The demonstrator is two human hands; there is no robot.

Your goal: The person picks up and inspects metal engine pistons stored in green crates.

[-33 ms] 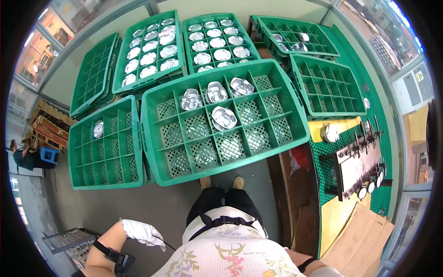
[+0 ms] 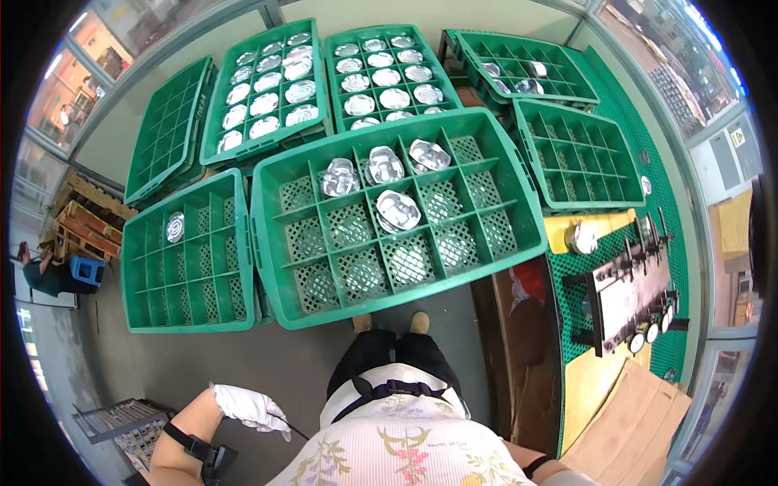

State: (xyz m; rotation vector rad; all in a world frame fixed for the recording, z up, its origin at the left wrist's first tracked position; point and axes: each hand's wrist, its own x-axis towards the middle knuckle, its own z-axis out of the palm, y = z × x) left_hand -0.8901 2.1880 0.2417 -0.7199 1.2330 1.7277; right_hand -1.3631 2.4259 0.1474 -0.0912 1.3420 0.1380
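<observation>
My left hand (image 2: 253,409), in a white glove, is beside my waist at the lower left, its fingers curled together. A thin dark cord-like thing (image 2: 297,430) runs from its fingertips toward my shirt; what it belongs to is hidden. Of my right arm only the forearm with a black wristband (image 2: 536,465) shows at the bottom; the hand itself is out of sight. Before me stands a large green divided crate (image 2: 397,301). Three shiny metal pistons sit in its far row, among them a middle one (image 2: 383,165), and another piston (image 2: 398,211) lies in the middle row.
A green crate (image 2: 130,275) on the left holds one piston (image 2: 175,228). Behind, two crates (image 2: 212,121) (image 2: 331,81) are filled with pistons. On the right, a bench carries a gauge fixture (image 2: 628,301), a piston (image 2: 582,237) and cardboard (image 2: 628,421). A person (image 2: 53,271) is far left.
</observation>
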